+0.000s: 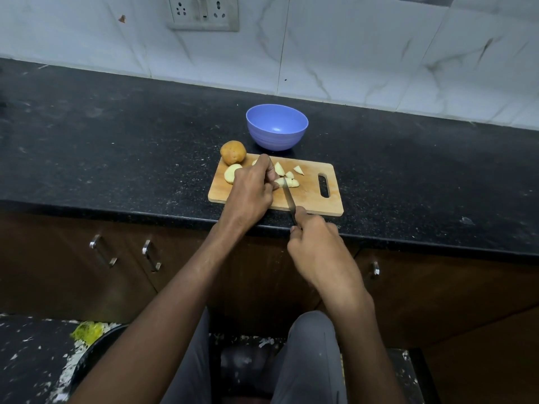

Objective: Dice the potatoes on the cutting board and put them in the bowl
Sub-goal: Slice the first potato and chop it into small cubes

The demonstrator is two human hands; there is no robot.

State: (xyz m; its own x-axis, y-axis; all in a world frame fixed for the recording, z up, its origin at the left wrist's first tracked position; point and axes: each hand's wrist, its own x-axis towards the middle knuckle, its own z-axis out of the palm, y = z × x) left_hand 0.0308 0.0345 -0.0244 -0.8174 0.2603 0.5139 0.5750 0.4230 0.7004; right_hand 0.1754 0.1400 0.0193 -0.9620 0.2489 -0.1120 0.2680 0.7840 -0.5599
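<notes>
**Knife on the potato, bowl waiting behind the board**

The left hand (253, 190) is down on the wooden cutting board (309, 201), fingers curled over and pinching a pale potato piece (282, 182) to steady it. The right hand (316, 249) sits nearer the counter edge, wrapped tight around the handle of a knife (288, 196), forefinger up along the top. The blade runs forward and its tip meets that held piece, right beside the left fingertips.

Around the cut, more peeled chunks lie scattered on the board: one wedge (279, 168) just beyond the left knuckles, a small one (289, 174) beside it, another (299, 170) further right toward the board's handle slot (324, 185). To the left of the hand, a peeled half potato (230, 174) rests on the board, partly hidden by the wrist. Behind that, a whole unpeeled potato (233, 153) sits at the board's far left corner.

Just past the board stands the blue bowl (277, 131), upright on the black speckled counter (116, 147), close to the whole potato but apart from it. No pieces show inside it.

Further out: a white marbled tile wall (364, 53) with a switch-and-socket plate (203, 12), and brown cabinet doors (58, 263) with metal handles under the counter.
</notes>
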